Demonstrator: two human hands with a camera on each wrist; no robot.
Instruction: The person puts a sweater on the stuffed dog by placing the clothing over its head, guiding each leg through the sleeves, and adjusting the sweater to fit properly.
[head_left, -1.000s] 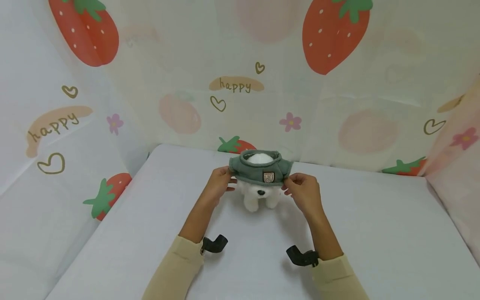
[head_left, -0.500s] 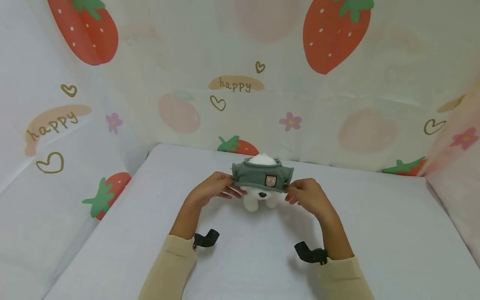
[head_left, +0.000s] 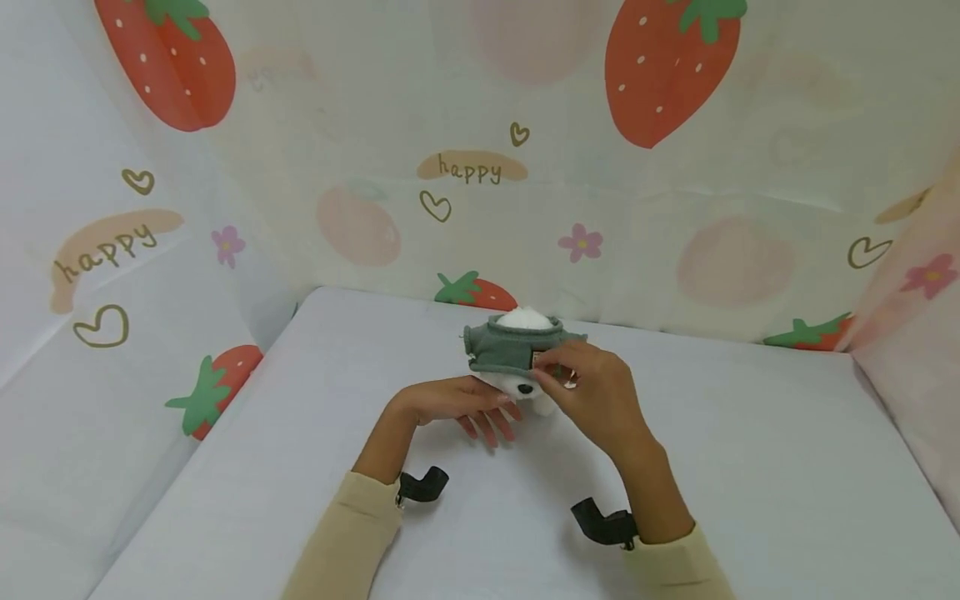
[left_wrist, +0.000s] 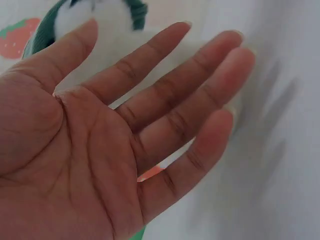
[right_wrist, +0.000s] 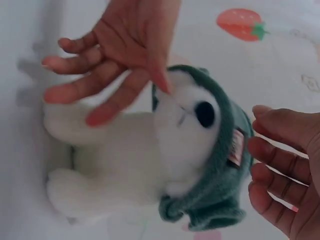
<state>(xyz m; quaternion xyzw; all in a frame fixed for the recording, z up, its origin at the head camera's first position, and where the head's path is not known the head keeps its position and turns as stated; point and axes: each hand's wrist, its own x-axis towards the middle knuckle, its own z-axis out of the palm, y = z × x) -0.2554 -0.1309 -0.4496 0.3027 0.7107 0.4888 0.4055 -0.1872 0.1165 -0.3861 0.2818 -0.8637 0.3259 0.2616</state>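
Note:
A white plush dog stands on the white table with a small green shirt over its head. The shirt's hem sits just above the black nose, hiding the eyes; white fur shows through the neck opening. My left hand is spread in front of the dog, palm visible in the left wrist view, with the thumb tip at the muzzle in the right wrist view. My right hand is beside the shirt's front patch, its fingers loosely bent with nothing between them.
The white tabletop reaches back to a hanging cloth printed with strawberries, hearts and flowers, close behind the dog. A black camera mount is on the left wrist, another black mount on the right.
The shirt has come lower over the dog's head. Both hands have left the shirt's sides: the left moved down and inward before the dog, the right inward across the shirt's front.

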